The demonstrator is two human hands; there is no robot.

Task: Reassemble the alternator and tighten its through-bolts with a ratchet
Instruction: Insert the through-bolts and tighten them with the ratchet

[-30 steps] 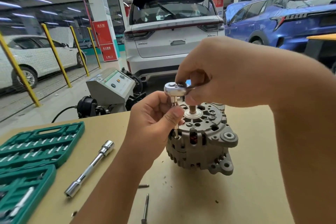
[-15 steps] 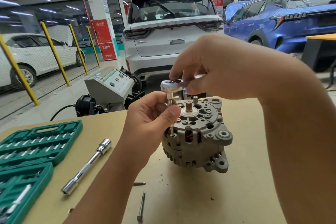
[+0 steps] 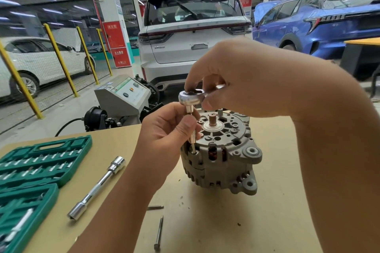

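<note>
Your right hand (image 3: 242, 80) grips the ratchet (image 3: 190, 97) by its head, fingers curled over the top and the handle hidden in your palm, while your left hand (image 3: 166, 131) pinches the socket extension (image 3: 192, 139) between thumb and fingers to steady it on a through-bolt at the left rim of the alternator (image 3: 222, 154). The alternator stands on end on the tan bench (image 3: 267, 222), shaft up, housing halves closed together. Over the last second the picture has barely altered: both hands keep the same grips, the ratchet head sits over the same bolt, and only the view has drifted slightly. That suggests you are running this bolt down with small turns at the head rather than swinging the handle, so it is probably not yet snug. Two loose bolts (image 3: 158, 232) lie on the bench near your left forearm, so more bolts likely remain to be fitted. A long chrome extension bar (image 3: 96, 188) lies beside the green socket case (image 3: 41, 160), well apart from the work.
</note>
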